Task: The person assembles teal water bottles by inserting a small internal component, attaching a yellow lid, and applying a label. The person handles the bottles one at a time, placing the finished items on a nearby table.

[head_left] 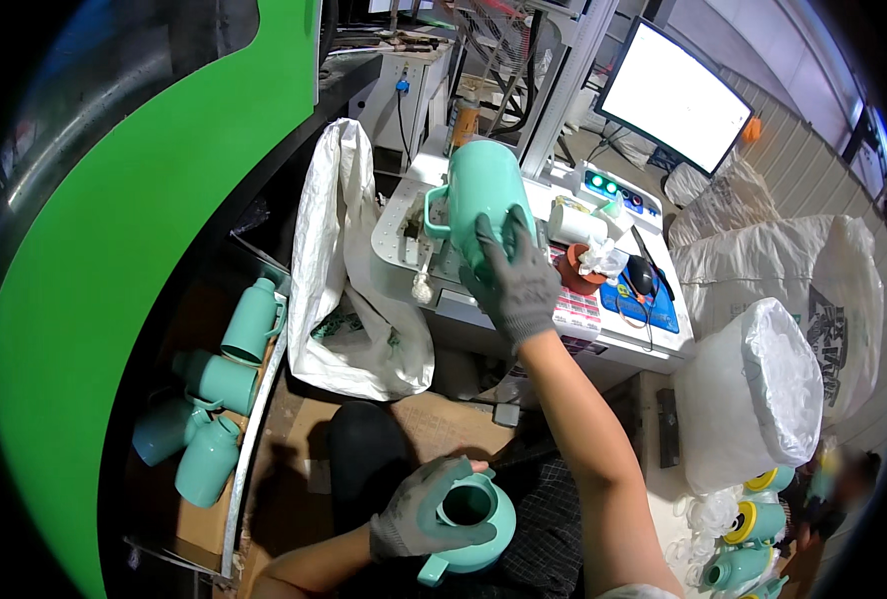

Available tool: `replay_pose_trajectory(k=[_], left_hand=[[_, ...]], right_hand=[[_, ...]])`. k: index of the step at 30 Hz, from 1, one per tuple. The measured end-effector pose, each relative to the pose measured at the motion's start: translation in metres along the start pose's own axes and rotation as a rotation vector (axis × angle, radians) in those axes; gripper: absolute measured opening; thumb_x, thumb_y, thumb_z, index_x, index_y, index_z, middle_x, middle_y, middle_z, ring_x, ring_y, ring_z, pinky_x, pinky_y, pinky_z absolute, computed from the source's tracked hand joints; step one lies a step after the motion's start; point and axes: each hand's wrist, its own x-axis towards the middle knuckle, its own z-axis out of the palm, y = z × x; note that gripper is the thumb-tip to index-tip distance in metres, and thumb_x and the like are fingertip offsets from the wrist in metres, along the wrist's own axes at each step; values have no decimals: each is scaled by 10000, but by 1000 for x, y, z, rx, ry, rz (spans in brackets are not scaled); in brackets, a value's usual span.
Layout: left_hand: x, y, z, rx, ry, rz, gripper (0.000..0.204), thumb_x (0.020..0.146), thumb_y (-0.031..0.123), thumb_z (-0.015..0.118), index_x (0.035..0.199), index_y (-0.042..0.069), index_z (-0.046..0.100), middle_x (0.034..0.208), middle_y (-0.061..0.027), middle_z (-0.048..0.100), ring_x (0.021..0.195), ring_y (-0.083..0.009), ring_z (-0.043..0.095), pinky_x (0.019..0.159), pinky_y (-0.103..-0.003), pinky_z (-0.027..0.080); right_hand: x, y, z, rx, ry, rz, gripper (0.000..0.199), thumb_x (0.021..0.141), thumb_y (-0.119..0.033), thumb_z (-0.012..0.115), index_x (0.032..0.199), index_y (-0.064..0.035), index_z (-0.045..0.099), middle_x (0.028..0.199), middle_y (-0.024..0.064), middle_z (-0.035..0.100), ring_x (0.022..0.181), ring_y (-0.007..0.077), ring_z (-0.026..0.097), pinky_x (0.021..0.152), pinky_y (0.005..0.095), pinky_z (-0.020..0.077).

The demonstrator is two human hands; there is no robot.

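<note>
Your right hand is wrapped around a teal jug, gloved fingers closed on its lower body, and you hold it upright over the white machine, handle turned to your left. Going by the pictures, you are setting that jug on the machine's bed or taking it off; which of the two cannot be told from this one view.

Your left hand rests on a second jug in your lap, well below the machine, fingers curled over its open rim and gripping it. That jug lies tilted, mouth toward you, handle pointing down.

Left of the machine hangs a white sack, and further left, lower down, more jugs lie heaped in a carton. Right of the machine stands a bag of clear plastic, with capped jugs below it. A monitor glows behind the machine.

The next move, as I judge it, asks for care with the raised jug: keep its handle clear of the machine's frame and the small things lying on the deck to the right, a red dish with a rag among them. Keep your left hand firm, since the lap jug sits on nothing flat.
</note>
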Motion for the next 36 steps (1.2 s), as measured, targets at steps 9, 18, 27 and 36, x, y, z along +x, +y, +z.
replay_pose_trajectory(k=[9, 18, 27, 36], left_hand=[[-3, 9, -27, 112, -57, 59, 773, 732, 295, 942, 1376, 51, 591, 1292, -161, 668, 1157, -328, 635, 1002, -451, 508], [-3, 2, -14, -70, -76, -37, 799, 678, 216, 927, 1357, 8, 559, 1223, -164, 632, 1101, -325, 619, 967, -461, 506], [41, 6, -31, 148, -443, -87, 685, 865, 188, 750, 1457, -27, 480, 1430, -145, 519, 1305, -254, 491, 1121, -395, 397], [77, -2, 23, 148, -556, -192, 543, 988, 127, 734, 1456, -19, 501, 1420, -141, 592, 1233, -227, 569, 1039, -369, 491]], right_hand=[[39, -24, 44, -127, -425, 115, 769, 875, -489, 733, 1567, -337, 433, 1613, 287, 369, 1004, 387, 711, 780, 465, 609], [-90, -22, -29, 150, -71, 166, 774, 896, -470, 698, 1558, -148, 460, 1584, 257, 423, 1255, 391, 581, 993, 500, 483], [-413, 18, -284, -91, -85, 1005, 675, 906, -352, 746, 1462, -38, 528, 1447, 255, 554, 1311, 429, 563, 1114, 501, 460], [-721, -53, -617, -1491, 187, 1484, 575, 952, -272, 665, 1458, -38, 528, 1417, 211, 568, 1295, 375, 551, 1141, 454, 408]])
